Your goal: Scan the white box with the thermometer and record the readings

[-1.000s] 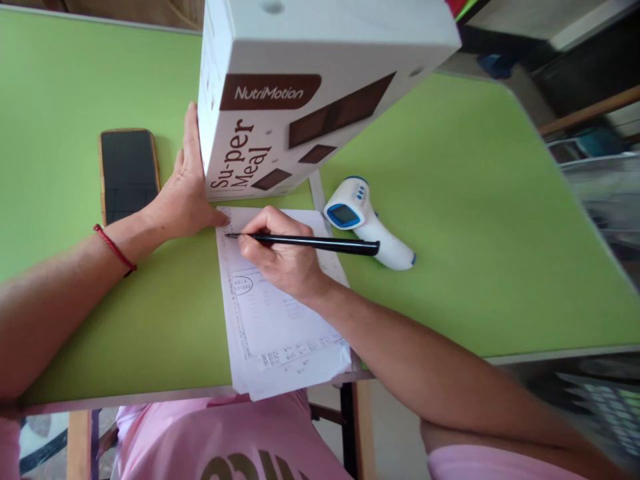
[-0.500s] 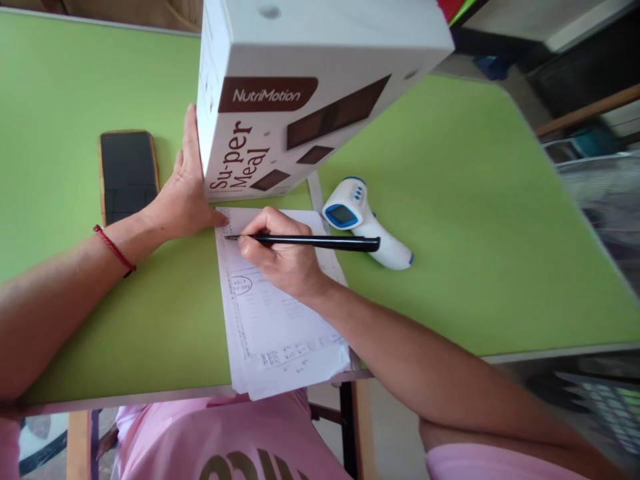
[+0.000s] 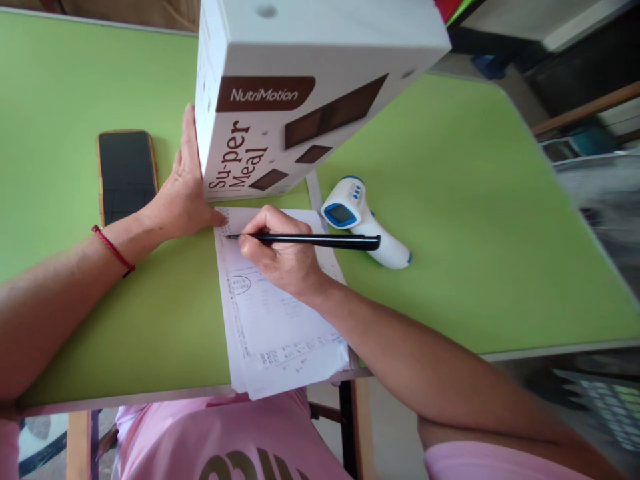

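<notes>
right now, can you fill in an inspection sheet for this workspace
surface: green table with pale edging
job's things: printed papers reaching the near edge; black pen over them; white box standing beyond them
clutter: phone on the left; white-and-blue thermometer right of the papers
grips: left grip open against the box, thumb at the papers' corner; right grip closed around the pen
cables: nothing seen
surroundings: pink shirt at the near edge; blurred items beyond the right edge
</notes>
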Demonstrator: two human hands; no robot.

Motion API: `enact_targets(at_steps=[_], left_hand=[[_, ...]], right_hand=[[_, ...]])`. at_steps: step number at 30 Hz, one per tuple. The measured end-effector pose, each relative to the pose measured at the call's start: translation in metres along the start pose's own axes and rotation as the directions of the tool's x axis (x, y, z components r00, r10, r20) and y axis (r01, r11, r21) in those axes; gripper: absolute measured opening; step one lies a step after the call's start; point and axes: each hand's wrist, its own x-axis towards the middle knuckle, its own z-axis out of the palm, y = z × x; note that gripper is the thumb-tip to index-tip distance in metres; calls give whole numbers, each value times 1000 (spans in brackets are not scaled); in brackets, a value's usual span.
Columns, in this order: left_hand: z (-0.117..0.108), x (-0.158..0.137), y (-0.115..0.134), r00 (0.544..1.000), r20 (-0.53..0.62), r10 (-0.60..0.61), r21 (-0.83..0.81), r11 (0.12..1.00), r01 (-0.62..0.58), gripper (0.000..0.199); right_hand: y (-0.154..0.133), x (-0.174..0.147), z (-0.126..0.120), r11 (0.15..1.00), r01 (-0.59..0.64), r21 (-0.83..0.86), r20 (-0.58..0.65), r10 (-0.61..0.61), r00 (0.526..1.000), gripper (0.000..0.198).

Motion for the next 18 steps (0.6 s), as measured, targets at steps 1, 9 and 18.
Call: enact_targets(at_steps=[1,9,18], left_hand=[[0,0,1,1000,3,-9,6,1000,9,162],[1,3,-3,999,11,-42,16,999,42,164],[0,0,-5,1000,16,12,-1,1000,-12,158]], right_hand=[[0,0,0,1000,-5,-9,-2,5,1000,18],[2,-1,0,1000,-10,-29,-14,10,1000,18],[0,0,1,999,-4,-42,-31,3,1000,17]])
